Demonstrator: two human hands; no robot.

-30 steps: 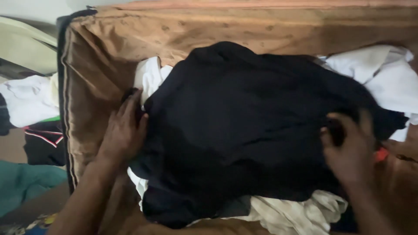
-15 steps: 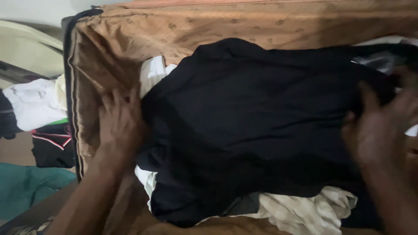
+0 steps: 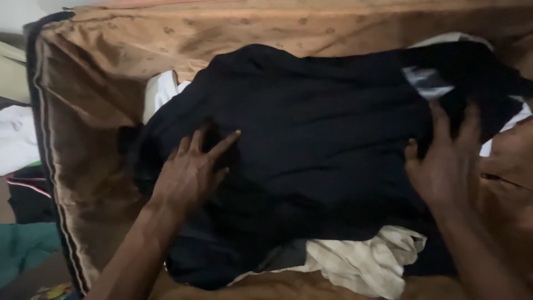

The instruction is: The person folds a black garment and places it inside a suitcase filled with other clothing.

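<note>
A large black garment lies spread over a pile of clothes inside an open suitcase with brown patterned lining. My left hand rests flat on the garment's left part, fingers spread. Flat on its right part, with the fingers apart, lies my right hand, just below a grey and white patch on the cloth. White clothes show under the garment at the upper left, and a crumpled cream cloth sticks out at the bottom.
The suitcase's dark edge with a zip runs down the left. Outside it lie a white garment, a black piece with red and white stripes and a teal cloth. More white cloth shows at the right.
My left hand has moved from the garment's left edge onto its top. My right hand has let go of the bunched cloth and now lies flat. The view has shifted right.
</note>
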